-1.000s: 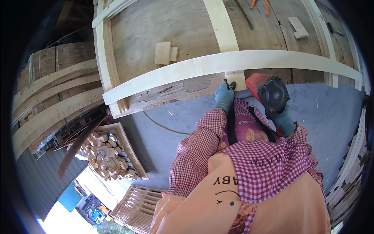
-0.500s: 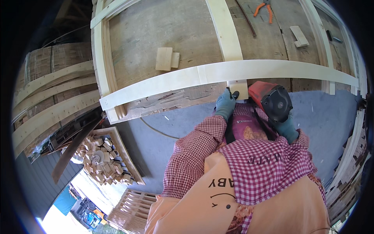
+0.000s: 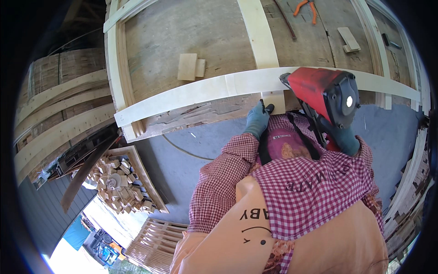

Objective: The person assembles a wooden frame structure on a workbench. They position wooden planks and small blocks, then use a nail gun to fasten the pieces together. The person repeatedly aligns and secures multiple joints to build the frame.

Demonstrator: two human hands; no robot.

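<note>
My right hand [image 3: 345,139], in a blue-grey glove, is closed round the handle of a red and black nail gun [image 3: 317,84]. The gun's nose rests at or just over a long pale wooden slat [image 3: 191,92], close to where it crosses an upright board [image 3: 258,39]. My left hand [image 3: 257,120], gloved too, grips the near end of the crossing board [image 3: 276,104] that sticks out below the slat. Its thumb lies on the board's end, while some fingers are hidden. The slat spans the near edge of the wooden worktable [image 3: 214,109].
Small wood blocks [image 3: 187,66] lie on the table, with orange-handled pliers [image 3: 314,13] and a thin rod [image 3: 287,25] at the far side. A crate of wood offcuts [image 3: 159,196] stands on the floor at left, near a slatted pallet [image 3: 153,244]. A hose [image 3: 182,152] trails below the table.
The nail gun has come up and forward in my right hand, its nose now at the slat. My left hand stays at the board's end.
</note>
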